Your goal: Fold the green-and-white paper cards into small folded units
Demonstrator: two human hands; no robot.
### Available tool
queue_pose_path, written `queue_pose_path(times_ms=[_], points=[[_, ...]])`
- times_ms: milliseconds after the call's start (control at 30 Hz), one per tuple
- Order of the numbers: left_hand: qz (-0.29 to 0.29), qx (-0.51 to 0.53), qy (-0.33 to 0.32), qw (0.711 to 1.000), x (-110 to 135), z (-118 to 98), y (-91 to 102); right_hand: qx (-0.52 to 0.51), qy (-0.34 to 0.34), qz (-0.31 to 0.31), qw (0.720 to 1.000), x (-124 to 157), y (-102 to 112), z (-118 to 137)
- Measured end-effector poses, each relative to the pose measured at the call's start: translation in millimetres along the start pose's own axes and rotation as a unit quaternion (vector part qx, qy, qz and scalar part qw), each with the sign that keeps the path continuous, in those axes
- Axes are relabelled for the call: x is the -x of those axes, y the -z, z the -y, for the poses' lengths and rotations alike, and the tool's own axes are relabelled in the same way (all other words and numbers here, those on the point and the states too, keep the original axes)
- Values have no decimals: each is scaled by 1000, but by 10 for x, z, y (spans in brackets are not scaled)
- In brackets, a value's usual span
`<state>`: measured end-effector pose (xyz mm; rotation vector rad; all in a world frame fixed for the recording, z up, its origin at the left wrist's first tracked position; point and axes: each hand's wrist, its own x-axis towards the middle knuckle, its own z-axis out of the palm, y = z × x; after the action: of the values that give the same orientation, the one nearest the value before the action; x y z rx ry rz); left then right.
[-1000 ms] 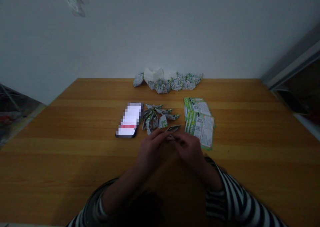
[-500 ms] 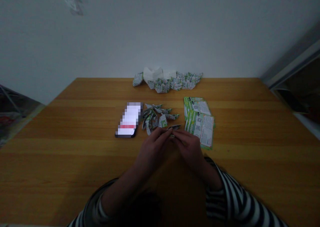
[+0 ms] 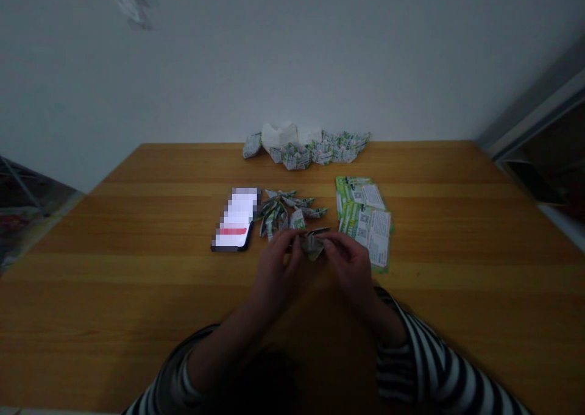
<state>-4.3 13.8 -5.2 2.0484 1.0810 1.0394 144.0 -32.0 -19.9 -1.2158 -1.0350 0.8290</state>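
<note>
My left hand [image 3: 276, 269] and my right hand [image 3: 350, 266] meet over the middle of the wooden table [image 3: 114, 269], both pinching a small folded paper piece [image 3: 313, 245] between their fingertips. Just beyond it lies a cluster of several folded green-and-white paper pieces [image 3: 286, 211]. To the right of my right hand sits a stack of flat green printed leaflets [image 3: 365, 220]. Both sleeves are black-and-white striped.
A phone [image 3: 236, 220] with a lit screen lies left of the folded pieces. A row of larger folded paper shapes [image 3: 306, 145] lines the table's far edge against the white wall. A window frame runs along the right side.
The hands shifted slightly away from me and spread the paper piece; it now shows wider and more open between the fingertips than before.
</note>
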Motion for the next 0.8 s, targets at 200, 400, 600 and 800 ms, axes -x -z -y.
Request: queue_pose_path(times_ms=[200, 400, 600, 800], points=[[6, 141, 57, 988, -2, 102, 27, -53, -23, -43, 997, -15, 2, 7], [121, 92, -6, 988, -52, 23, 195, -16, 18, -29, 999, -43, 80, -6], [115, -34, -129, 984, -58, 153, 228, 75, 104, 88, 988, -121, 210, 10], [86, 2, -123, 989, -58, 196, 241, 154, 207, 172, 951, -184, 268, -11]])
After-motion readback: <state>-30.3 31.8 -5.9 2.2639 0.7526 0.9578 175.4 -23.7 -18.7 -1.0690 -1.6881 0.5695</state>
